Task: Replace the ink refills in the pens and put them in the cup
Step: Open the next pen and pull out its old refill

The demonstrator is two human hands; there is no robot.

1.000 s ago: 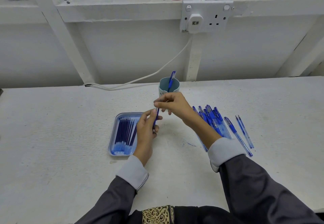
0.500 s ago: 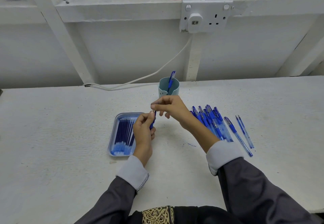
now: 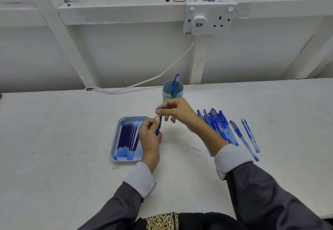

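Note:
My left hand (image 3: 149,136) grips a blue pen barrel (image 3: 158,127) upright over the table's middle. My right hand (image 3: 177,112) pinches the pen's top end between thumb and forefinger, just above the left hand. Behind them stands a pale teal cup (image 3: 173,90) with one blue pen (image 3: 175,82) leaning in it. A blue tray (image 3: 118,136) left of my hands holds several dark blue refills (image 3: 127,139) in a row. A heap of several blue pens (image 3: 219,123) lies to the right, partly hidden by my right forearm.
Two thin loose refills (image 3: 250,135) lie at the far right of the pen heap. A white cable (image 3: 144,82) runs from a wall socket (image 3: 210,18) down to the table's back edge. Blue ink marks (image 3: 195,149) stain the white table (image 3: 54,139).
The refill that stuck out between my hands has gone down into the barrel. My right hand has come down close to the left and now pinches the pen's top end.

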